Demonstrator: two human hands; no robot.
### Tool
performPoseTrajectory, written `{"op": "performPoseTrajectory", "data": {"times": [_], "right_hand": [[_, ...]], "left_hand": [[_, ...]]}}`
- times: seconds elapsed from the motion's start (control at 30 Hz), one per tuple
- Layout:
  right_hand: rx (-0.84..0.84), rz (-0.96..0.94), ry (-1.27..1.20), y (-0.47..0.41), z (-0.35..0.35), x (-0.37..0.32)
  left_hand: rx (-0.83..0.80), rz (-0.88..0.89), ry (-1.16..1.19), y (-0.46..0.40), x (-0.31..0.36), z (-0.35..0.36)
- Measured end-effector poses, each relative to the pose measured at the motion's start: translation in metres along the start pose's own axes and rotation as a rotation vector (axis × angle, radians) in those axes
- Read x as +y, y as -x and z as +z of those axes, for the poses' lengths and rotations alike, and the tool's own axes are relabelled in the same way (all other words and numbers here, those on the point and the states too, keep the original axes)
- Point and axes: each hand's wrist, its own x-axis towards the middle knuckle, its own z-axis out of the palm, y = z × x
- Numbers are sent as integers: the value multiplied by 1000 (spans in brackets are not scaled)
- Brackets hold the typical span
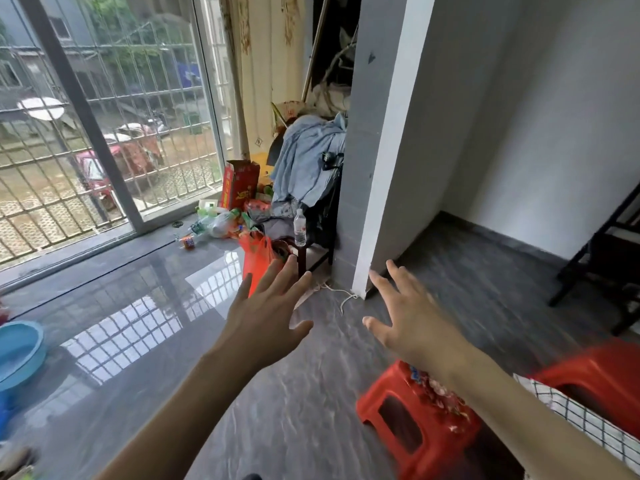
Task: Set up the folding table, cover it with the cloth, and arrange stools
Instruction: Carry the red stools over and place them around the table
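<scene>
My left hand (266,313) and my right hand (412,317) are both stretched out in front of me over the grey floor, fingers spread, holding nothing. A red plastic stool (415,420) with a floral top stands on the floor under my right forearm. A second red stool (599,379) stands at the lower right. A white cloth with a black grid pattern (581,420) shows at the lower right edge, in front of that second stool. The folding table itself is not clearly in view.
A white and grey pillar (377,147) stands ahead. Left of it, a dark chair piled with blue clothes (308,161), a water bottle (300,227), a red bag (258,261) and litter crowd the floor. A blue basin (17,355) sits left; dark furniture (602,258) stands right.
</scene>
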Motion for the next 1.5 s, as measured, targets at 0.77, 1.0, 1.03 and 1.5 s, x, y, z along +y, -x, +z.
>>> {"op": "performPoseTrajectory", "data": {"times": [0.77,1.0,1.03,1.5], "right_hand": [[146,684,57,-172,17,105],[138,982,20,-164,13,200],[134,1016,25,-162,11,213],[135,1608,-113,-138,58,245]], "left_hand": [[-115,686,58,-345,16,79],[-211,932,42,-438,119,112],[-213,962,41,-449,132,117],[-347,1681,-66,-520,288,212]]}}
